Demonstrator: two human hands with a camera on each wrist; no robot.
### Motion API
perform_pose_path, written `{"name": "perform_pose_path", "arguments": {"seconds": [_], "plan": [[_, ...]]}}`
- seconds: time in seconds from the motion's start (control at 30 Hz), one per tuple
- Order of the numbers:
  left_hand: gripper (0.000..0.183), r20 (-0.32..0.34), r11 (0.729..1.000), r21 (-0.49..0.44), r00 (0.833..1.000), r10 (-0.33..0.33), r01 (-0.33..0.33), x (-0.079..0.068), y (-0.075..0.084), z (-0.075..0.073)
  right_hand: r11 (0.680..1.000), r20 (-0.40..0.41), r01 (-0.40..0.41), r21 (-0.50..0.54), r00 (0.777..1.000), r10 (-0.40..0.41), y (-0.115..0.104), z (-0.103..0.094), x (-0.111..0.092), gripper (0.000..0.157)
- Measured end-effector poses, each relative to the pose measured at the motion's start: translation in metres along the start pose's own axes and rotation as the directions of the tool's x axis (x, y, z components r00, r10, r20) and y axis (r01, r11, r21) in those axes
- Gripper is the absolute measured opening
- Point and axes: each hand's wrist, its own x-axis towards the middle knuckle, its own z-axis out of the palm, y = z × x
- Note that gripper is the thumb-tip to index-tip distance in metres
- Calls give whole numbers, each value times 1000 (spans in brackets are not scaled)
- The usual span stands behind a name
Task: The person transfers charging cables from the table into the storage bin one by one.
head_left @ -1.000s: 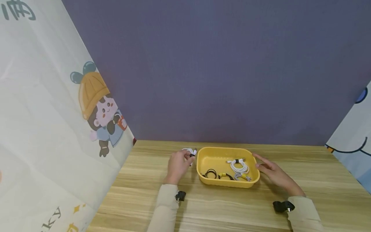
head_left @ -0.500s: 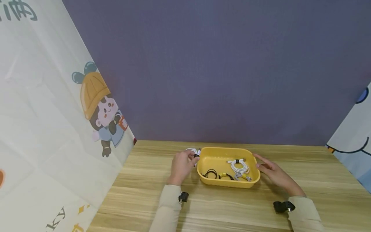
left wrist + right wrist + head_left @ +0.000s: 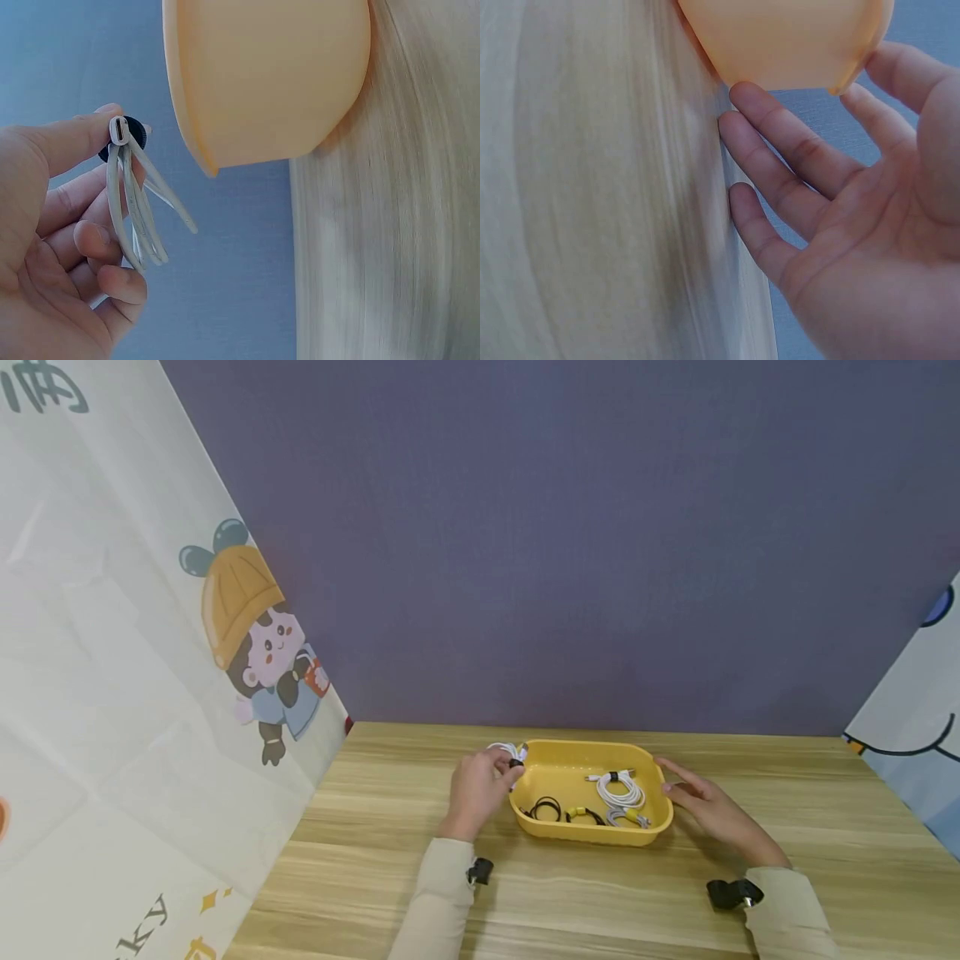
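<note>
Between thumb and fingers my left hand (image 3: 474, 793) pinches a coiled white charging cable (image 3: 142, 210), bundled by a black strap (image 3: 135, 135); its USB-C plug faces the left wrist camera. The bundle overlaps the left rim of a yellow plastic basket (image 3: 585, 834) in the head view. Inside the basket lie a white coiled cable (image 3: 622, 795), a thin black cable (image 3: 547, 810), a black cable with a yellow tie (image 3: 577, 813) and a grey cable with a yellow tie (image 3: 628, 818). My right hand (image 3: 708, 814) touches the basket's right end, fingers loosely extended.
The basket stands on a wood-grain table (image 3: 585, 893). Behind the table rises a dark blue-grey panel (image 3: 585, 543). A white sheet with cartoon prints (image 3: 112, 635) hangs at the left, and another printed sheet (image 3: 911, 718) at the right.
My left hand has moved right with the white cable, from beside the basket to its left rim. The right hand and the basket have stayed in place.
</note>
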Motion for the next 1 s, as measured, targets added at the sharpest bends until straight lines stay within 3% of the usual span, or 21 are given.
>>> {"name": "perform_pose_path", "arguments": {"seconds": [0.6,1.0], "plan": [[22,52,999,-42,999,3,-1,-3,9,8,1000,0,-5,5,1000,5,-4,0,-2,64],[25,56,1000,4,998,28,-29,-5,16,10,1000,-2,-15,-18,1000,15,-8,0,-3,65]]}}
